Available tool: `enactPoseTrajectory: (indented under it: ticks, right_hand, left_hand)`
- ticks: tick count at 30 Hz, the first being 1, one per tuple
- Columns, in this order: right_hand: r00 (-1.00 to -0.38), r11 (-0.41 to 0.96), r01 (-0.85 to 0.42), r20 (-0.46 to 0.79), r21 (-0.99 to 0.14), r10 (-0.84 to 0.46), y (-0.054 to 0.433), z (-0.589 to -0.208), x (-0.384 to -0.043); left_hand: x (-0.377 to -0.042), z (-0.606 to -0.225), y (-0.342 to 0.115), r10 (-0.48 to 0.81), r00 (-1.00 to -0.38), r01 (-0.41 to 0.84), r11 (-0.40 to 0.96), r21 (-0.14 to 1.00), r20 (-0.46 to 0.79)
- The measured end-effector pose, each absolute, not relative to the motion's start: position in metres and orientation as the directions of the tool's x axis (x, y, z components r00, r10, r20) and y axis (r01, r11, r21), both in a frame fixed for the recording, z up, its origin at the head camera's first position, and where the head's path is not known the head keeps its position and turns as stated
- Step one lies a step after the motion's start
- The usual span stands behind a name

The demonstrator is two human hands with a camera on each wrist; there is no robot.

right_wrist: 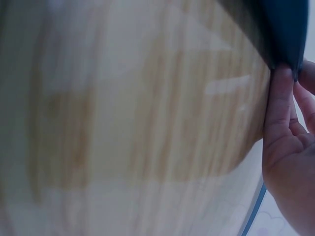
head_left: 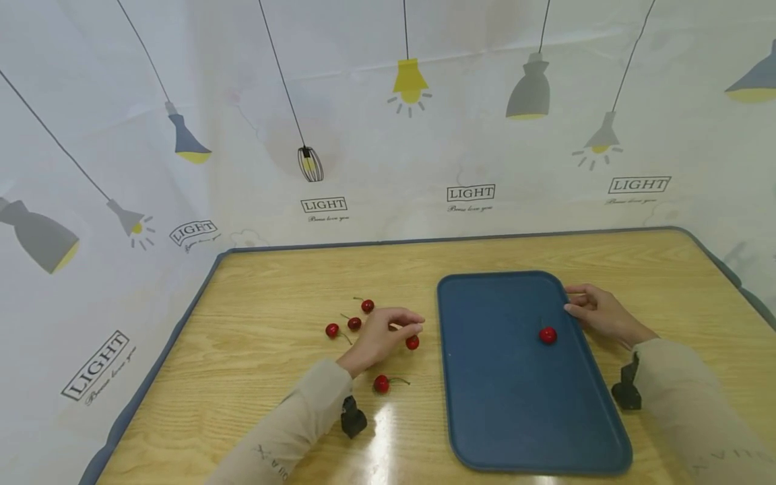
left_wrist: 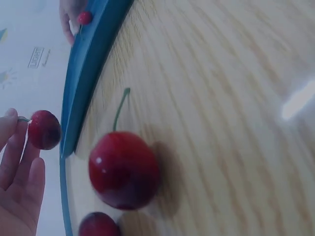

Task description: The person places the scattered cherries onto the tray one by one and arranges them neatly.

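Note:
My left hand [head_left: 378, 337] is left of the blue tray [head_left: 527, 404], pinching a red cherry [head_left: 412, 342] by its stem. In the left wrist view this cherry [left_wrist: 44, 130] hangs off the fingertips, above the table. Another cherry [head_left: 548, 335] lies on the tray, towards its right side. At the tray's right edge, my right hand [head_left: 603, 313] grips the rim between thumb and fingers, as the right wrist view shows. Beside the left wrist sits a loose cherry [head_left: 381, 384] with its stem pointing right.
Several more cherries [head_left: 354, 323] lie on the wooden table [head_left: 273, 377] behind and left of the left hand. A pale wall covering [head_left: 388, 155] printed with lamps rises behind the table's far edge. Black wrist mounts [head_left: 353, 417] sit on both sleeves.

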State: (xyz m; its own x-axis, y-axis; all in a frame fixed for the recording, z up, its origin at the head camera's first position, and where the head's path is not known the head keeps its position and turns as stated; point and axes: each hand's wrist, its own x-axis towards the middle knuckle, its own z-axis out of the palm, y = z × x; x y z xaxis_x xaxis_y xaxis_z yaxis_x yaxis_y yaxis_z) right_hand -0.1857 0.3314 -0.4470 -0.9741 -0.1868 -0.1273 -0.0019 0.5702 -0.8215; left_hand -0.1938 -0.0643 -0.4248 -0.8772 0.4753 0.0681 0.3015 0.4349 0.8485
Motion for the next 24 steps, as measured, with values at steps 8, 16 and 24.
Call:
enactPoseTrajectory:
  ticks: [8, 16, 24]
  right_hand:
    - [-0.977, 0.565, -0.018, -0.106, -0.825, -0.186, 0.333, -0.448, -0.187]
    - [-0.977, 0.556, -0.030, -0.093, -0.831, -0.192, 0.334, -0.450, -0.188]
    - [-0.975, 0.553, -0.017, -0.108, -0.833, -0.193, 0.333, -0.448, -0.187]
  left_hand:
    - [-0.190, -0.413, -0.047, 0.536, -0.842, 0.320, 0.406, 0.856, 0.060]
    - [-0.193, -0.413, -0.026, 0.620, -0.777, 0.391, 0.340, 0.855, 0.110]
    - [-0.193, -0.413, -0.002, 0.672, -0.730, 0.466, 0.358, 0.809, 0.123]
